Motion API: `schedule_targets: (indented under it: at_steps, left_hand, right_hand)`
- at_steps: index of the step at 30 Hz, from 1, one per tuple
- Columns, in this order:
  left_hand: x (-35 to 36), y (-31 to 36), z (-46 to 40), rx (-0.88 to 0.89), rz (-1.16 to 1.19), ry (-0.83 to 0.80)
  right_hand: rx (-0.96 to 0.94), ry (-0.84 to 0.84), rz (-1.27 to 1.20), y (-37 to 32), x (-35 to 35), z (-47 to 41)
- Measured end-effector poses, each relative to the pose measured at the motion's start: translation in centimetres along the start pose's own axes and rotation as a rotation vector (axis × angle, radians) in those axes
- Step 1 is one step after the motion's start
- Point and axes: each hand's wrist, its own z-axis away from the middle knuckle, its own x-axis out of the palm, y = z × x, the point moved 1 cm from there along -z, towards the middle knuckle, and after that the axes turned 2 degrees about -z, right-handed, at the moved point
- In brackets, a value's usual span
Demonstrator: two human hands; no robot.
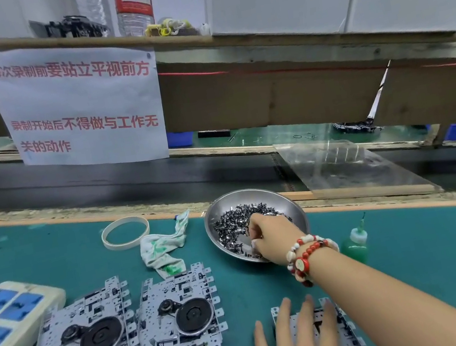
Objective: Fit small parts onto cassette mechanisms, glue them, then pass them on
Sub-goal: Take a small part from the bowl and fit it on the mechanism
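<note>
While the left hand [296,340] is lying flat with straight fingers on the nearest cassette mechanism [344,329], probably just pinning it to the bench [416,246] so it's not sliding around, the right hand [271,234] is reaching forward into the steel bowl [283,199] and digging through the small parts [234,217]. Its fingers are curling down into the pile, but I honestly can't tell if it's pinching one yet, too blurry in there.

Count-wise: I'm seeing three mechanisms near the hands, the one under the left hand plus two more [98,342] [182,321] sitting side by side to the left of it, lined up like a queue waiting for their parts. More may be running off the bottom edge.

One green glue bottle [355,245] is standing just right of the right wrist, handy for the gluing step. One beaded bracelet [305,256] is hanging on that wrist.

Left of the bowl, one stained rag [164,248] and one tape ring [125,232] are lying around, and one power strip [6,321] is sitting far left.

Beyond the bowl, the dark belt [100,180] is presumably where finished ones are going.
</note>
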Motion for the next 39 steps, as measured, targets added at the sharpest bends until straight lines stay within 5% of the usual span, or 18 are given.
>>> schedule_targets:
  at_steps: [9, 12, 16, 22, 34, 39]
  left_hand:
    - [-3.5, -0.4, -1.3, 0.043, 0.043, -0.289]
    - [-3.3, -1.3, -2.6, 0.045, 0.071, -0.469]
    - [-3.2, -1.4, -2.6, 0.052, 0.108, -0.503]
    - [-3.0, -1.5, -2.4, 0.058, 0.062, -0.512]
    - [-2.8, -0.2, -3.2, 0.078, -0.074, -0.264]
    - [-2.2, -0.9, -3.2, 0.065, 0.055, -0.204]
  right_hand:
    - [-0.022, 0.156, -0.120, 0.6, -1.0, 1.3]
    - [-0.032, 0.223, -0.254, 0.8, -1.1, 2.3]
    - [-0.041, 0.345, -0.463, 1.7, -1.9, 5.6]
    - [0.017, 0.328, -0.717, 3.9, -1.6, 11.0]
    - [0.136, 0.358, -0.867, 5.4, 1.0, 13.1]
    - [0.163, 0.273, -0.997, 5.8, 1.0, 13.3]
